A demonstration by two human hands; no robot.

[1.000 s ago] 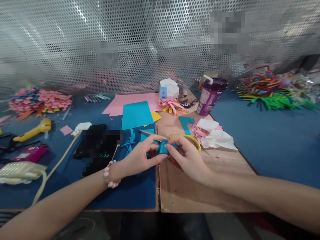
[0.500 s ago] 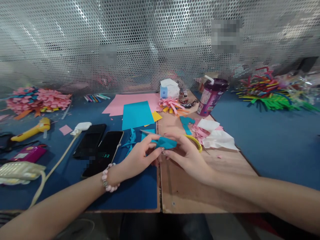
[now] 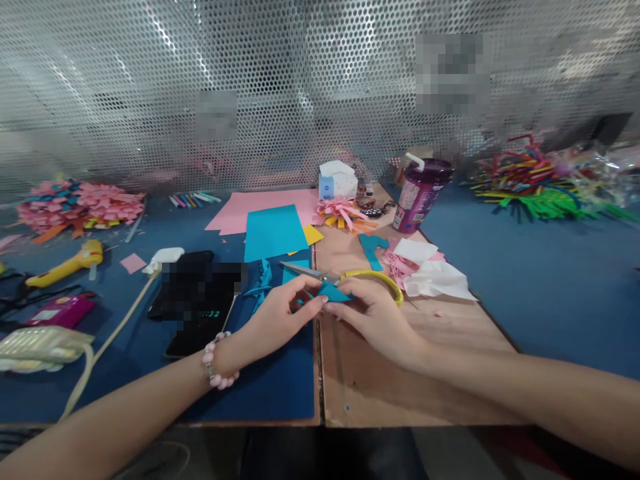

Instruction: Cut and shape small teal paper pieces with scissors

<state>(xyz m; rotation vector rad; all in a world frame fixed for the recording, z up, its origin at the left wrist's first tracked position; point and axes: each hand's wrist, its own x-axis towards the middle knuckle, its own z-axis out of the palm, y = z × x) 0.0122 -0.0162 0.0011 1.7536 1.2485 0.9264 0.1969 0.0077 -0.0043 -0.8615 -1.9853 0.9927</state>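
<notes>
Between my fingertips is a small piece of blue paper [image 3: 332, 292], folded to a point at its right end. My left hand [image 3: 283, 313] pinches its left side, thumb in front. From the right, my right hand [image 3: 375, 317] grips the other side with thumb and fingers. Just behind the hands lie scissors with yellow handles [image 3: 395, 285], blades pointing left over a small blue paper square [image 3: 296, 269]. Left of them sits a bundle of blue folded paper strips [image 3: 261, 283]. The paper's underside is hidden by my fingers.
Larger blue [image 3: 276, 232] and pink sheets [image 3: 235, 208] lie behind. A purple cup with a straw [image 3: 420, 195] and white tissues [image 3: 440, 280] stand or lie to the right. On the left are phones [image 3: 205, 313], a power strip [image 3: 43, 347] and a yellow glue gun [image 3: 67, 263].
The blue paper has turned and narrowed into a pointed shape between my fingers. My right fingers have curled lower, showing more of the scissors.
</notes>
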